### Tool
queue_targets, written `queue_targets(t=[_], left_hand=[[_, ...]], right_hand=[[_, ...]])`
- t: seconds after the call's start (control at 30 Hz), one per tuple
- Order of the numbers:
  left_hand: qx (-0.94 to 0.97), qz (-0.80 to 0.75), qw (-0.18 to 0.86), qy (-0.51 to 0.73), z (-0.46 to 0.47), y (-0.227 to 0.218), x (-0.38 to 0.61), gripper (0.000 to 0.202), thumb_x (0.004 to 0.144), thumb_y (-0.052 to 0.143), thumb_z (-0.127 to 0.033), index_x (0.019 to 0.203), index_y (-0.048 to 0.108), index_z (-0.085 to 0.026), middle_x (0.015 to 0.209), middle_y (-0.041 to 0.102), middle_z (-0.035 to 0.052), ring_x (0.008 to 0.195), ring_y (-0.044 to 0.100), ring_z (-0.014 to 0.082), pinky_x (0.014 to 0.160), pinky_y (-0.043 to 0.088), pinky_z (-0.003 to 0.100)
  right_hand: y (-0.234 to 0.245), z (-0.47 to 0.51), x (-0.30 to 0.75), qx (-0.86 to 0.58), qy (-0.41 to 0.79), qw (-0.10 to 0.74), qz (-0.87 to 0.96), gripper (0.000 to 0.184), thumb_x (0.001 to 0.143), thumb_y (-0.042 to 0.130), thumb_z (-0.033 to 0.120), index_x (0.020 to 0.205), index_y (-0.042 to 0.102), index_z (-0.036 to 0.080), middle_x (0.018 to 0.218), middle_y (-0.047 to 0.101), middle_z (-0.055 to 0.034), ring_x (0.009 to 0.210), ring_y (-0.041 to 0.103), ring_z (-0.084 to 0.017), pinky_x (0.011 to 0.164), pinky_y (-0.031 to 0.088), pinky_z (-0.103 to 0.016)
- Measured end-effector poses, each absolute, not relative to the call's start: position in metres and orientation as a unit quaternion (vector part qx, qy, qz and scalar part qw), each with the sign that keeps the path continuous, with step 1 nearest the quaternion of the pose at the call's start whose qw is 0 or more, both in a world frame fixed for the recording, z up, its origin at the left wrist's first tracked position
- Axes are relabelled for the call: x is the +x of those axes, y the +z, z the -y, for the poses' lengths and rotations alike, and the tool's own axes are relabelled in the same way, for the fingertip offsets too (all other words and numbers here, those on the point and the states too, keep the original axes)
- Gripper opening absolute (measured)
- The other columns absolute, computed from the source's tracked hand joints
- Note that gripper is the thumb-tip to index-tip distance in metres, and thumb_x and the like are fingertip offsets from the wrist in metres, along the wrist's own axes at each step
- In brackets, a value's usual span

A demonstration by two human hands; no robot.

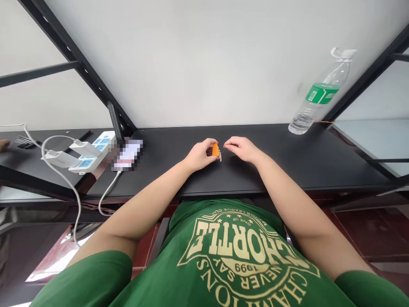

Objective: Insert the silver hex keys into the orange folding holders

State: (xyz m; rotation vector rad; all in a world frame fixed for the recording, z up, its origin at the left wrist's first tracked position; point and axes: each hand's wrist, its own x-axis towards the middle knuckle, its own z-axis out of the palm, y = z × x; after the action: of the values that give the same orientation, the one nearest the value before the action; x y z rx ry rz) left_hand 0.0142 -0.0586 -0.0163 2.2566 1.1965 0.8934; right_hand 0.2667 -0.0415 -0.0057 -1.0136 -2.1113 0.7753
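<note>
My left hand is closed around a small orange object with thin dark pins or wires sticking out of it, held just above the black table. My right hand sits close to its right, fingers pinched together near the orange piece; what they pinch is too small to make out. A thin dark pin lies on the table beside the right hand.
A clear water bottle with a green label stands at the back right. At the left lie a white power strip with plugged chargers and cables, and a phone. Black frame struts rise on both sides.
</note>
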Motion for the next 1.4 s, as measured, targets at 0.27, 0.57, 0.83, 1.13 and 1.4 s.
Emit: queue_targets(t=[0.27,0.57,0.83,1.13,1.4], left_hand=[[0.820,-0.430,0.220,0.308,0.060,-0.016,0.018,0.053,0.079,0.079,-0.024,0.130,0.064,-0.023,0.114,0.078,0.0032,0.104,0.077,0.0206,0.096,0.064,0.034],[0.818,-0.435,0.227,0.300,0.058,-0.018,0.016,0.056,0.081,0.078,-0.025,0.135,0.064,-0.026,0.119,0.078,0.0031,0.104,0.077,0.0207,0.100,0.063,0.036],[0.816,-0.443,0.229,0.293,0.059,-0.020,0.015,0.056,0.082,0.079,-0.026,0.135,0.064,-0.027,0.121,0.078,0.0030,0.107,0.077,0.0210,0.104,0.062,0.037],[0.818,-0.441,0.230,0.289,0.058,-0.019,0.016,0.056,0.082,0.077,-0.029,0.136,0.063,-0.027,0.121,0.077,0.0027,0.105,0.077,0.0209,0.103,0.061,0.037],[0.833,-0.422,0.209,0.290,0.056,-0.021,0.015,0.055,0.083,0.075,-0.034,0.136,0.063,-0.025,0.121,0.077,0.0046,0.106,0.076,0.0227,0.102,0.060,0.038]], right_hand=[[-0.007,0.043,0.258,-0.354,0.282,0.364,0.814,0.021,0.098,0.064,0.034,0.101,0.083,0.024,0.097,0.077,-0.0045,0.087,0.067,-0.021,0.086,0.049,-0.036],[-0.001,0.036,0.281,-0.512,0.226,0.211,0.801,0.020,0.100,0.053,0.020,0.104,0.072,0.022,0.114,0.076,-0.0084,0.095,0.067,-0.022,0.083,0.049,-0.034],[0.017,0.047,0.287,-0.526,0.264,0.029,0.808,0.005,0.084,0.070,0.021,0.088,0.071,0.024,0.096,0.076,-0.0045,0.075,0.063,-0.019,0.065,0.044,-0.031],[0.015,0.054,0.274,-0.498,0.280,0.114,0.813,0.010,0.077,0.069,0.022,0.083,0.061,0.023,0.085,0.067,-0.0009,0.069,0.054,-0.017,0.063,0.040,-0.031],[0.005,0.060,0.252,-0.389,0.418,0.305,0.762,0.015,0.085,0.062,0.024,0.087,0.046,0.025,0.081,0.063,0.0012,0.070,0.065,-0.019,0.067,0.048,-0.031]])
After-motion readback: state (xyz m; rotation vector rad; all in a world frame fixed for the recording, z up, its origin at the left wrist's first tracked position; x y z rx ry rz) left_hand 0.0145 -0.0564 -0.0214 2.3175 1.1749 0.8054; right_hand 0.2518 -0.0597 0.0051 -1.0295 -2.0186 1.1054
